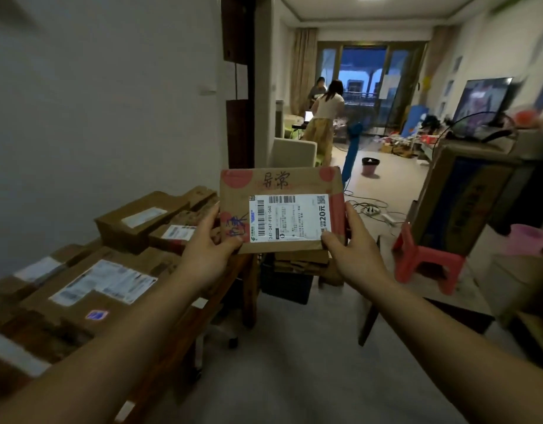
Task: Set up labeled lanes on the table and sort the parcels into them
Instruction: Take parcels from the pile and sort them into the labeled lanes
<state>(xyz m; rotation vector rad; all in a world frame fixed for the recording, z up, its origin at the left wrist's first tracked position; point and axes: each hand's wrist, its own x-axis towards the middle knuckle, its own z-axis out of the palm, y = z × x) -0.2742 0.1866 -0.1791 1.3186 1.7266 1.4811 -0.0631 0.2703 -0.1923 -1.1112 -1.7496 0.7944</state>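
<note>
Parcel [282, 209] held up beyond the table [184, 328] end, left hand [207, 252] and right hand [352, 249] pinching its lower corners; looks light, stiff cardboard, edge grip is fine.

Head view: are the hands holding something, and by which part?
One cardboard parcel: the left hand grips its lower left corner, the right hand its lower right corner, thumbs on the labelled face.

Blurred parcels [80, 289], table [184, 338] mostly hidden
</note>
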